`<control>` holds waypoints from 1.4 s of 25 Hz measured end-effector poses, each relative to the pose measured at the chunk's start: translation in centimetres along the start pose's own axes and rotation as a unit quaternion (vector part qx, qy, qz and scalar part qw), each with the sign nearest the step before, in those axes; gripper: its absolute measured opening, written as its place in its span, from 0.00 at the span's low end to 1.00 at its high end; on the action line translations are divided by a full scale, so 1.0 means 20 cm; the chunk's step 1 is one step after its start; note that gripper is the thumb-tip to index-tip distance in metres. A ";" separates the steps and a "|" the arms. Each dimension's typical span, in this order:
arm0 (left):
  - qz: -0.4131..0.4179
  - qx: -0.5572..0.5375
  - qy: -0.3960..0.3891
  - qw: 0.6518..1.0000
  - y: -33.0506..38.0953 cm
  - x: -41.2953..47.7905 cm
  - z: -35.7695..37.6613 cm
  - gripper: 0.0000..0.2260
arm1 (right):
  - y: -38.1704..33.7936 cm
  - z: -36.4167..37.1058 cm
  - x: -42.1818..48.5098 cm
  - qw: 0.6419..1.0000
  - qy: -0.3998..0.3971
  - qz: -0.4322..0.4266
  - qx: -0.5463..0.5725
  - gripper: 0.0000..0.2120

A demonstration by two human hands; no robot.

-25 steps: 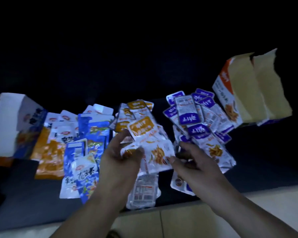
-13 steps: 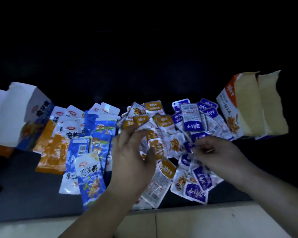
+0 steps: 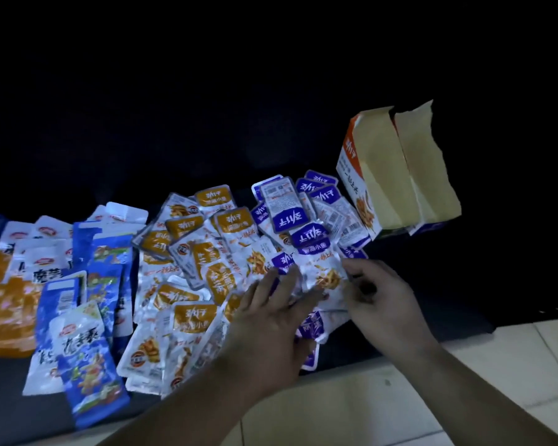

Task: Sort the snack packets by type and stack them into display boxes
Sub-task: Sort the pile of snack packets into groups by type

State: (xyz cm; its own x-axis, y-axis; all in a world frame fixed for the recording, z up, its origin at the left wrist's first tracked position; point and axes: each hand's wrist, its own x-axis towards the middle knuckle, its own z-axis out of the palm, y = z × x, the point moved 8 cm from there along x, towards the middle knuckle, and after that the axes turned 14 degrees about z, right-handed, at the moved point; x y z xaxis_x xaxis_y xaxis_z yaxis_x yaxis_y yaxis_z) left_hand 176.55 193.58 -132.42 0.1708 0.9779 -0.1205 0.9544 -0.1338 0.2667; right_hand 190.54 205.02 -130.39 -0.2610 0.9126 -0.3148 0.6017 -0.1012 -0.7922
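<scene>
1. Edges: a dark mat [image 3: 448,278] carries everything. Its near edge runs along pale tiles [image 3: 496,365]. Bare mat shows right of the hands, under the boxes, and at the near left corner.
2. The left hand [image 3: 271,323] lies flat with fingers straight and spread, and holds nothing. Its fingertips touch packets where the mustard and purple heaps meet.
3. The right hand [image 3: 384,294] has its fingers curled, and thumb and forefinger pinch the right edge of a purple-labelled packet [image 3: 319,272].
4. That packet lies on top of the purple heap [image 3: 284,204], between the two hands. Its long axis runs away from the person, with the purple label at the far end.
5. Its label reads 劲仔, upside down to the camera. The mustard-labelled packets [image 3: 194,317] to the left carry the same characters and lie at mixed angles.
6. Further left, blue packets [image 3: 87,365] lie mostly lengthwise toward the person. Orange-and-white packets [image 3: 7,304] lie at the far left, one partly reading 魔芋.
7. An orange-and-white display box [image 3: 377,175] stands open at the far right and leans, its base touching the purple heap. A second box [image 3: 422,165] with torn flaps stands just beside it.
</scene>
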 end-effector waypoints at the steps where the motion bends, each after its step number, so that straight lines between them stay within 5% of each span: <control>1: -0.010 -0.003 0.010 1.000 -0.02 -0.01 0.00 0.34 | -0.01 -0.05 0.03 0.999 0.036 -0.024 -0.005 0.18; 5: 0.002 -0.020 0.092 0.996 -0.01 0.02 -0.06 0.31 | -0.14 -0.30 0.11 0.958 0.223 -0.116 -0.140 0.25; 8: 0.041 -0.023 0.124 0.991 0.03 0.17 -0.10 0.31 | -0.11 -0.34 0.31 0.947 0.182 -0.064 -0.257 0.31; 11: 0.050 -0.017 0.114 0.992 0.02 0.31 -0.07 0.30 | -0.04 -0.32 0.40 0.949 0.104 -0.014 -0.298 0.22; 16: 0.035 0.007 0.096 0.995 0.00 0.34 0.01 0.30 | 0.01 -0.36 0.32 0.941 0.113 0.002 -0.320 0.09; 23: 0.036 -0.055 0.092 0.994 0.03 0.22 0.02 0.29 | 0.11 -0.43 0.10 0.913 0.119 0.029 -0.390 0.10; 28: 0.063 -0.030 0.051 0.996 0.14 0.10 -0.03 0.26 | -0.05 -0.39 -0.10 0.956 0.142 -0.097 -0.237 0.12; 32: 0.131 -0.017 0.046 0.990 0.12 0.08 -0.31 0.21 | 0.01 -0.15 -0.13 0.998 -0.015 0.011 -0.062 0.07; 35: 0.080 0.023 0.005 0.996 -0.08 0.26 -0.41 0.30 | 0.08 0.01 -0.09 0.995 -0.068 0.078 -0.005 0.11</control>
State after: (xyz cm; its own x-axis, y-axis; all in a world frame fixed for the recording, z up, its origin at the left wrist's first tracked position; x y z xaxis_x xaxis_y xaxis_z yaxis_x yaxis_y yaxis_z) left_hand 173.89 200.14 -125.53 0.3201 0.9448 -0.0696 0.9252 -0.2960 0.2373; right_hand 191.83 203.07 -131.19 -0.2625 0.8238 -0.5025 0.6509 -0.2333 -0.7224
